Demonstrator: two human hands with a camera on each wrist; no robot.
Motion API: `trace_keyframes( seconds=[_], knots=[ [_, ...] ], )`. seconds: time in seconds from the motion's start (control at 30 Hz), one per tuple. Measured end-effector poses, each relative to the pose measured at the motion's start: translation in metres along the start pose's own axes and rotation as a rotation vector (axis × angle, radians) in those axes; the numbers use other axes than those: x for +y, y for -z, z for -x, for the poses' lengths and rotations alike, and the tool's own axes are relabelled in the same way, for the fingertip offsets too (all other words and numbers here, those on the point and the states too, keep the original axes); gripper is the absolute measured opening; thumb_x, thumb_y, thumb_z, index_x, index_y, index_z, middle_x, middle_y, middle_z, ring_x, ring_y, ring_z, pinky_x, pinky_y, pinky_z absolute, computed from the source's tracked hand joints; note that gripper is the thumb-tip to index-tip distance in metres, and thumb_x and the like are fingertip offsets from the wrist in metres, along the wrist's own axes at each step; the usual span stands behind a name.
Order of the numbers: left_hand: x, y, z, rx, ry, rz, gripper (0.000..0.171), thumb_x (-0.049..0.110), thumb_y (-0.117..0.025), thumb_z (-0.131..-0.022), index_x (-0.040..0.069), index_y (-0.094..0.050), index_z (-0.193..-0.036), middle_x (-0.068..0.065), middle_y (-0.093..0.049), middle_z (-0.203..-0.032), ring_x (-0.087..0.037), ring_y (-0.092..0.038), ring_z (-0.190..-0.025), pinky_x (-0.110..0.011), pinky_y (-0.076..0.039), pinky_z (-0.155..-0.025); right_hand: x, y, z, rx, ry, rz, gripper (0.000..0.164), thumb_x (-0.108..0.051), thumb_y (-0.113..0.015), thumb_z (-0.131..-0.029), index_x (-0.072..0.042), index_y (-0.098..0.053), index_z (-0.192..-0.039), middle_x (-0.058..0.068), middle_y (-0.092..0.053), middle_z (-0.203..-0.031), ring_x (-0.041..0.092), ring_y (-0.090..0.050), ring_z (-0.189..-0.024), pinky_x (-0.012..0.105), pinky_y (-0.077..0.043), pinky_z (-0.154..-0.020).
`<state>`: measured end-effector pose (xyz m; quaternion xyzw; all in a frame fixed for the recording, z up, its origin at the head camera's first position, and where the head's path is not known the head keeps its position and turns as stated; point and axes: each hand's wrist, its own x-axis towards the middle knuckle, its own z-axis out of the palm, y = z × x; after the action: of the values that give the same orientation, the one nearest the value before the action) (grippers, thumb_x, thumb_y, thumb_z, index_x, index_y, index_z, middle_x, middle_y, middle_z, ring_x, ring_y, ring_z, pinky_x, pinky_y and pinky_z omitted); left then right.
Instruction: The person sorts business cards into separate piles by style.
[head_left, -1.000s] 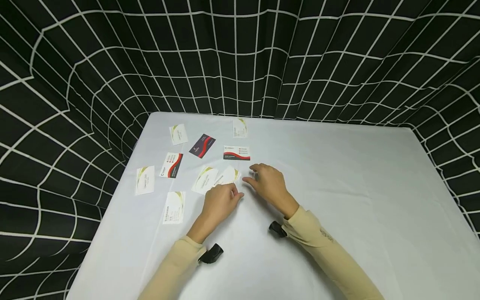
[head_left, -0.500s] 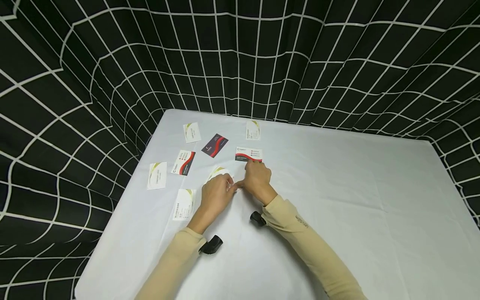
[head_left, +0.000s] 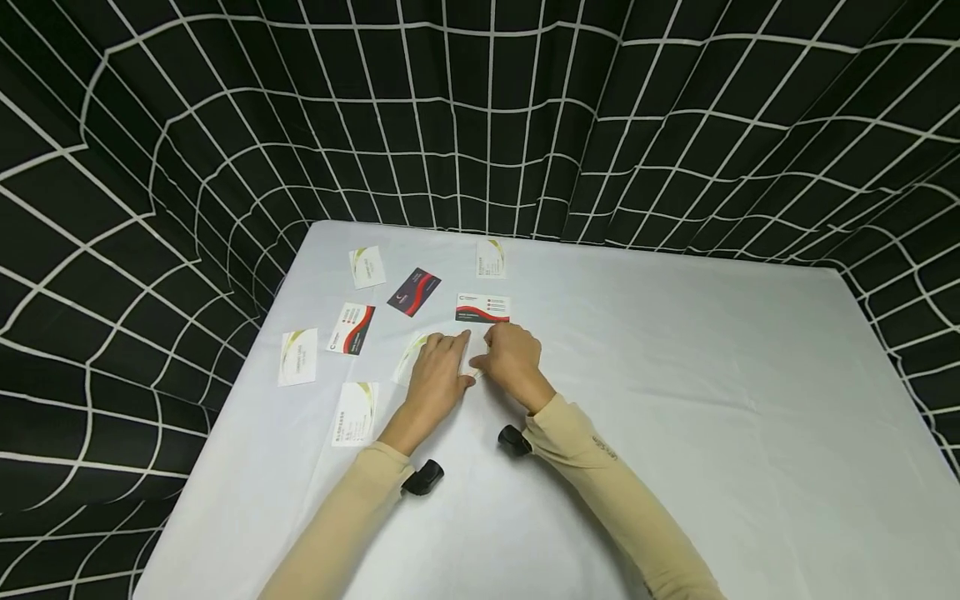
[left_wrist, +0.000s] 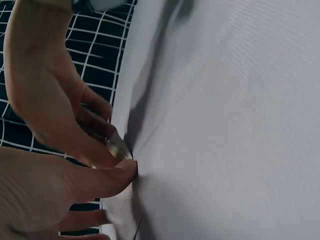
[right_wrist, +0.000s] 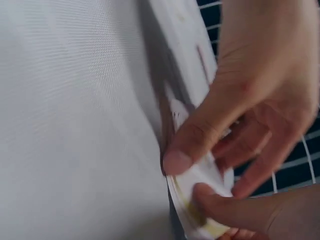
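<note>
In the right wrist view, a white paper card with gold curves (right_wrist: 197, 175) is sitting between my hands, near the middle of the white cloth-covered table (head_left: 675, 400). My right hand (head_left: 512, 358) is pinching it, thumb on its face, fingertips behind. A second ago that card was lying in plain sight with my hands apart; now they are mostly covering it from above. My left hand (head_left: 433, 373) is resting its thumb against it, fingers spreading straight forward; half a second ago they were curling. Another white-and-gold card (head_left: 406, 355) is peeking from beneath them. Beyond my right knuckles, a white card with a black-and-red wave (head_left: 482, 305) is lying flat. My forearms, in tan sleeves (head_left: 341, 512), are slanting inward.
</note>
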<state>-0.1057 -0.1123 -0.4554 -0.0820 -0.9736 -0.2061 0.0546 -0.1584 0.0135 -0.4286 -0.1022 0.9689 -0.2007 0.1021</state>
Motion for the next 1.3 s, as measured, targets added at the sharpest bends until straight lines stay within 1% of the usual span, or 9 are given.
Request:
trace_keyframes(
  seconds=[0.1,0.23,0.3,0.4,0.5,0.6,0.77,1.0,1.3],
  knots=[
    [0.006,-0.001,-0.004,-0.002,0.007,0.075,0.058,0.012,-0.084,-0.075,0.003,-0.06,-0.127,-0.014,-0.067,-0.113,-0.031,-0.056,-0.108,-0.041,-0.042,-0.094,0.018,0.009,0.011,0.014,0.003,-0.145,0.033,-0.027,-0.083,-0.078,-0.007,-0.061,-0.064,-0.005,-0.044,-0.053,0.009,-0.036,-0.05,0.022,-0.026,-0.044],
    [0.017,-0.003,-0.011,0.013,0.025,0.307,0.037,0.004,-0.081,-0.077,0.003,-0.068,-0.112,-0.012,-0.07,-0.108,-0.028,-0.065,-0.102,-0.04,-0.049,-0.087,0.048,0.023,0.027,0.018,-0.013,-0.285,0.021,-0.026,-0.079,-0.083,-0.006,-0.072,-0.081,-0.001,-0.063,-0.062,0.009,-0.048,-0.051,0.022,-0.034,-0.047],
    [0.024,-0.006,-0.015,0.016,0.046,0.426,0.032,0.001,-0.08,-0.077,0.003,-0.069,-0.107,-0.011,-0.071,-0.098,-0.026,-0.067,-0.087,-0.038,-0.051,-0.075,0.065,0.029,0.034,0.012,-0.023,-0.335,0.023,-0.025,-0.078,-0.084,-0.004,-0.072,-0.085,0.003,-0.067,-0.066,0.01,-0.053,-0.05,0.023,-0.036,-0.048],
    [0.035,-0.013,-0.023,-0.013,0.094,0.551,0.029,0.002,-0.081,-0.077,0.003,-0.07,-0.104,-0.007,-0.066,-0.079,-0.018,-0.058,-0.065,-0.03,-0.046,-0.06,0.091,0.036,0.043,0.005,-0.04,-0.402,0.024,-0.022,-0.076,-0.087,0.001,-0.071,-0.09,0.007,-0.07,-0.069,0.015,-0.06,-0.051,0.024,-0.038,-0.048],
    [0.047,-0.022,-0.029,-0.054,0.139,0.599,0.031,0.006,-0.081,-0.079,0.002,-0.068,-0.107,-0.004,-0.058,-0.068,-0.012,-0.047,-0.056,-0.025,-0.038,-0.053,0.115,0.041,0.05,-0.016,-0.085,-0.457,0.026,-0.023,-0.074,-0.089,0.003,-0.071,-0.092,0.009,-0.069,-0.069,0.019,-0.063,-0.053,0.025,-0.042,-0.049],
    [0.059,-0.031,-0.034,-0.08,0.153,0.564,0.031,0.011,-0.08,-0.081,0.0,-0.067,-0.107,-0.001,-0.06,-0.065,-0.009,-0.047,-0.054,-0.023,-0.038,-0.053,0.134,0.044,0.056,-0.028,-0.141,-0.434,0.029,-0.028,-0.072,-0.09,0.001,-0.072,-0.087,0.007,-0.067,-0.063,0.016,-0.058,-0.051,0.025,-0.04,-0.05],
    [0.074,-0.043,-0.039,-0.086,0.133,0.418,0.03,0.019,-0.081,-0.08,0.005,-0.069,-0.103,0.003,-0.061,-0.063,-0.008,-0.049,-0.052,-0.024,-0.039,-0.052,0.15,0.046,0.059,-0.03,-0.21,-0.301,0.035,-0.036,-0.071,-0.089,-0.004,-0.072,-0.077,0.003,-0.061,-0.056,0.011,-0.043,-0.047,0.024,-0.033,-0.047],
    [0.086,-0.054,-0.042,-0.076,0.112,0.314,0.027,0.021,-0.081,-0.08,0.009,-0.07,-0.102,0.005,-0.055,-0.06,-0.009,-0.049,-0.054,-0.028,-0.039,-0.056,0.156,0.048,0.06,-0.031,-0.231,-0.23,0.034,-0.036,-0.072,-0.088,-0.004,-0.072,-0.078,0.0,-0.062,-0.059,0.01,-0.044,-0.049,0.023,-0.032,-0.046],
    [0.095,-0.058,-0.044,-0.052,0.055,0.177,0.026,0.025,-0.081,-0.08,0.009,-0.067,-0.096,-0.008,-0.073,-0.085,-0.019,-0.064,-0.067,-0.033,-0.045,-0.058,0.159,0.051,0.059,-0.004,-0.268,-0.131,0.034,-0.038,-0.074,-0.085,-0.007,-0.071,-0.072,0.002,-0.06,-0.063,0.014,-0.045,-0.052,0.024,-0.033,-0.044]
  ],
)
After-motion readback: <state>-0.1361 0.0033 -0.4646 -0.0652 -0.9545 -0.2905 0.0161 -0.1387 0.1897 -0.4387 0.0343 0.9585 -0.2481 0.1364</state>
